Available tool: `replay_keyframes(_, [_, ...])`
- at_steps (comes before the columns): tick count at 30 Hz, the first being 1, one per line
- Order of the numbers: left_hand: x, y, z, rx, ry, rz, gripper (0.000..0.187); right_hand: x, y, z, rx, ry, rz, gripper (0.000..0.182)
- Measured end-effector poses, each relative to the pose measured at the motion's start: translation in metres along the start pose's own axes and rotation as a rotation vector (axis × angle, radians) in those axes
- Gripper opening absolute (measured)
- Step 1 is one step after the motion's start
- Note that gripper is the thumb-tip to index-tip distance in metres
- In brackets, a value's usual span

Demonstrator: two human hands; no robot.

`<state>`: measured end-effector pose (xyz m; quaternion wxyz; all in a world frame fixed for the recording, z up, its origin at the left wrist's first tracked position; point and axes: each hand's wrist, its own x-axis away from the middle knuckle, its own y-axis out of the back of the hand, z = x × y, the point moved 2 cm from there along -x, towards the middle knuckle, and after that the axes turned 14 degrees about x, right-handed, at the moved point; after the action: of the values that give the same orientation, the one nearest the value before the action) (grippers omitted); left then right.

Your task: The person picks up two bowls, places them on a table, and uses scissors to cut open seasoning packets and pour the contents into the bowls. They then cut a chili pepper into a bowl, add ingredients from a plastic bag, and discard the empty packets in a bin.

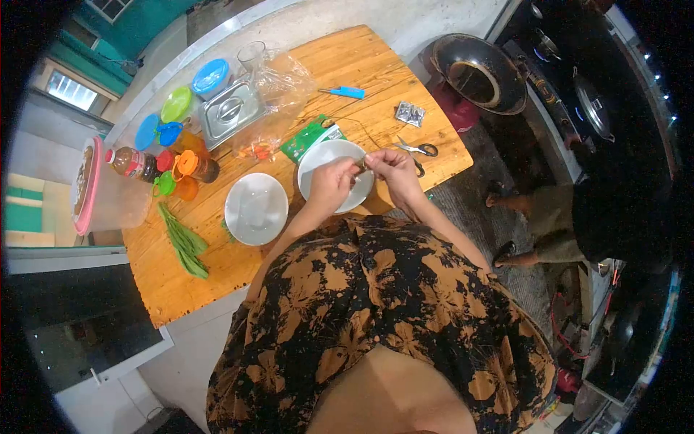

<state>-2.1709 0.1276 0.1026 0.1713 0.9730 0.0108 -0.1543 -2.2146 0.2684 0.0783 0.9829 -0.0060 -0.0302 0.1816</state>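
Observation:
Above a white bowl point(311, 168), my left hand point(332, 182) and my right hand point(396, 173) meet with fingertips pinched together. Between them is a small, brownish thing point(361, 165), too small to name. Both hands are closed, the left over the bowl's middle and the right by its right rim. Behind the bowl lies a green packet point(307, 139), partly covered by it. Scissors point(419, 148) with dark handles rest just beyond my right hand. To the left stands a second white bowl point(256, 210).
Leafy greens point(184, 242) lie at the table's left. Behind them stand a sauce bottle point(134, 165), orange-capped bottles and a lidded steel container point(230, 112). A silver pack point(410, 113) and a blue-handled tool point(347, 92) lie farther back. Another person point(557, 217) stands right, by the stove.

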Motion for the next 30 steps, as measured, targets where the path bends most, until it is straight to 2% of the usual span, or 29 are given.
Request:
replay_keyframes(4, [0.000,-0.005,-0.003,0.102,-0.029,0.014,0.009,-0.001,0.002,0.004,-0.043,-0.020,-0.049,0.013])
replay_keyframes(6, [0.001,-0.001,0.000,0.054,0.035,0.000,0.010,0.004,-0.005,0.007,0.011,0.042,0.042,0.012])
replay_keyframes(11, [0.006,-0.006,-0.001,0.053,-0.043,-0.023,0.013,-0.001,0.003,0.008,0.005,0.093,-0.033,0.010])
replay_keyframes(14, [0.001,-0.002,0.005,0.023,0.033,0.014,0.020,-0.010,0.012,0.006,0.224,0.087,-0.042,0.013])
replay_keyframes(15, [0.003,-0.004,0.008,0.089,0.137,0.066,0.027,-0.012,0.015,0.011,0.367,0.152,-0.021,0.016])
replay_keyframes(16, [0.003,-0.005,0.011,0.153,0.238,0.117,0.033,-0.015,0.015,0.014,0.371,0.158,-0.017,0.016])
replay_keyframes(17, [0.003,-0.005,0.016,0.314,0.402,0.126,0.048,-0.014,0.014,0.018,0.346,0.227,-0.021,0.016])
replay_keyframes(18, [0.006,-0.002,0.023,0.316,0.414,0.128,0.048,-0.008,0.012,0.024,0.316,0.288,-0.028,0.016])
replay_keyframes(19, [0.008,-0.001,0.033,0.702,0.562,0.160,0.053,-0.007,0.014,0.032,0.466,0.321,-0.035,0.014])
replay_keyframes(20, [0.008,-0.002,0.041,1.091,0.696,0.190,0.058,-0.007,0.015,0.041,0.466,0.323,-0.036,0.014])
replay_keyframes(21, [0.006,-0.006,0.020,1.248,0.826,0.187,0.062,-0.005,0.013,0.053,0.725,0.572,0.009,0.014])
replay_keyframes(22, [0.009,-0.010,0.019,1.250,0.826,0.188,0.062,-0.001,0.010,0.062,0.983,0.820,0.058,0.015])
replay_keyframes(23, [0.013,-0.015,0.021,1.350,0.868,0.189,0.058,0.002,0.009,0.069,0.984,0.819,0.060,0.015])
replay_keyframes(24, [0.016,-0.019,0.026,1.449,0.910,0.189,0.054,0.007,0.004,0.075,0.964,0.873,0.158,0.016])
replay_keyframes(25, [0.016,-0.019,0.030,1.713,0.846,0.306,0.037,0.012,0.001,0.077,0.940,0.922,0.256,0.018])
replay_keyframes(26, [0.021,-0.017,0.037,1.717,0.849,0.305,0.037,0.012,0.002,0.075,0.940,0.918,0.258,0.018])
replay_keyframes(28, [0.023,-0.008,0.025,1.571,0.708,0.292,0.020,0.011,0.007,0.070,0.819,0.887,0.277,0.020])
replay_keyframes(29, [0.020,-0.011,0.039,1.696,0.661,0.356,0.011,0.004,0.017,0.053,0.643,0.707,0.229,0.024])
replay_keyframes(30, [0.020,-0.009,0.036,1.696,0.658,0.357,0.011,-0.004,0.031,0.044,0.653,0.547,0.099,0.026])
